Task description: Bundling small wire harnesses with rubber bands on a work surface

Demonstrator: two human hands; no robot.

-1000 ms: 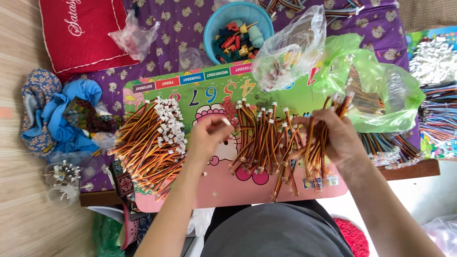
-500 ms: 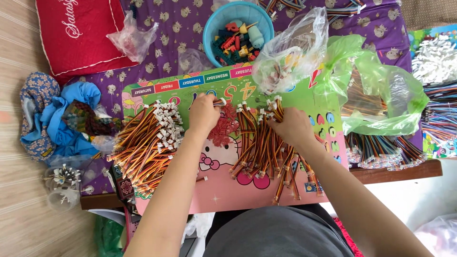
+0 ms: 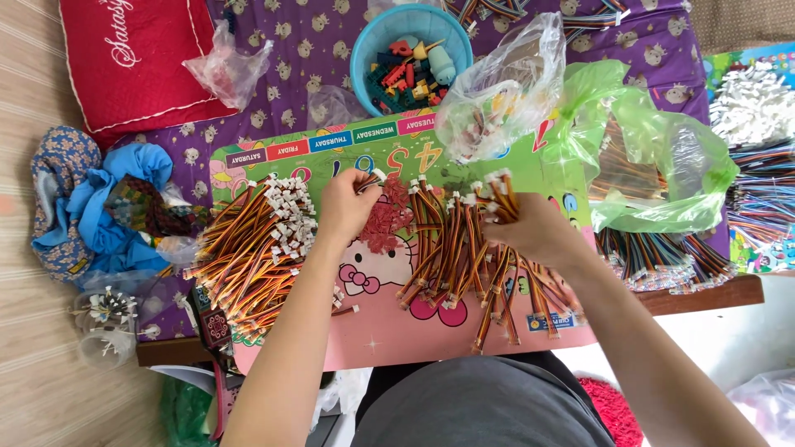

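My left hand (image 3: 346,207) rests on a colourful cartoon board (image 3: 389,323) and pinches one striped wire lead with a white plug at its tip. Beside it lies a small heap of red connector pieces (image 3: 387,225). My right hand (image 3: 530,232) grips a small bunch of wire leads, plugs pointing up, above a loose spread of orange, brown and yellow wire leads (image 3: 451,257) in the board's middle. A larger heap of wire leads with white plugs (image 3: 252,252) lies left of my left hand.
A blue bowl of small coloured parts (image 3: 410,54) stands behind the board. A clear plastic bag (image 3: 497,87) and a green bag (image 3: 654,157) lie at the right, with multicoloured ribbon cables (image 3: 762,199) beyond. A red cushion (image 3: 137,54) and blue cloth (image 3: 108,215) sit left.
Both hands moved up the board toward its far edge. My right hand lifted a bunch of leads from the pile; my left hand left the red pieces and pinched a single lead.
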